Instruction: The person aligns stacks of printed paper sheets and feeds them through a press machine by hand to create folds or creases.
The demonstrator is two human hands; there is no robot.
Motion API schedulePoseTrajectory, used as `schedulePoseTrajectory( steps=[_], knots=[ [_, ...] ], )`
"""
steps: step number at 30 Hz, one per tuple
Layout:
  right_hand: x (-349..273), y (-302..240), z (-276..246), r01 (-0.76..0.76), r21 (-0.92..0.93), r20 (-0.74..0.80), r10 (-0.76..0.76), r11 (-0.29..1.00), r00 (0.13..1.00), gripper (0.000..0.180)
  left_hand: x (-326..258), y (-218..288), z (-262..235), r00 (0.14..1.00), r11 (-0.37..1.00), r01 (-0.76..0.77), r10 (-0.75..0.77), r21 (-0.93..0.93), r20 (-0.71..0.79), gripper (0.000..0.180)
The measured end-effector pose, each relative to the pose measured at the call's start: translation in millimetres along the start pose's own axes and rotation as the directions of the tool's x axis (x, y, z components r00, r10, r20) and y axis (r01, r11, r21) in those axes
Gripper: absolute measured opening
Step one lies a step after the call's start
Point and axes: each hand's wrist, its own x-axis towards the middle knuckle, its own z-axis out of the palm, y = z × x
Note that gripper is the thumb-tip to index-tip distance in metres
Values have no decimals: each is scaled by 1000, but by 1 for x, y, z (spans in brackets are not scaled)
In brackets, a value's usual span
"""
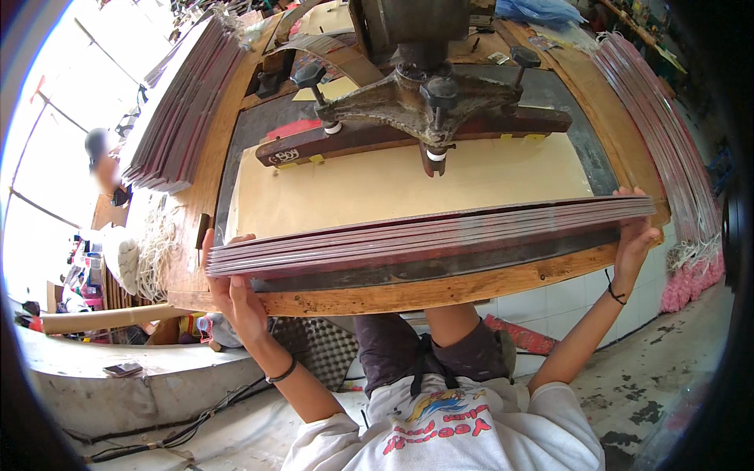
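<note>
Between my two hands a long stack of thin flat sheets [440, 235] with pinkish-silver edges is held up on its side, slightly higher at the right. My left hand [237, 294] grips its left end, with the thumb and fingers on opposite sides. At the right end my right hand [636, 235] is closed round the corner, fingertips showing above the top edge. Just beyond the stack lies a cream-coloured board [377, 192] on the dark bed of a press. Over that board stands the press's three-armed metal bracket [424, 102], fixed to a long dark bar [487, 128].
Wood edging [440, 294] runs along the table's front. Piles of similar sheets stand at the left [184, 102] and right [656, 118], with white cords [157, 243] hanging from the left side. A blurred person [100, 157] is at the far left. Cables [188, 428] lie below.
</note>
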Motion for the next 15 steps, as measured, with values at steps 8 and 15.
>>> schedulePoseTrajectory(
  steps=[8, 15],
  knots=[
    [1, -9, 15, -4, -22, 0, 4, 1000, 1000, 87, 4, 4, 8, 988, 999, -33, 32, 5, 148, 102],
    [-7, 2, -3, -169, -392, -191, 100, 904, 976, 53, 1, 0, 5, 987, 998, 22, -30, 51, 156, 95]
  ],
)
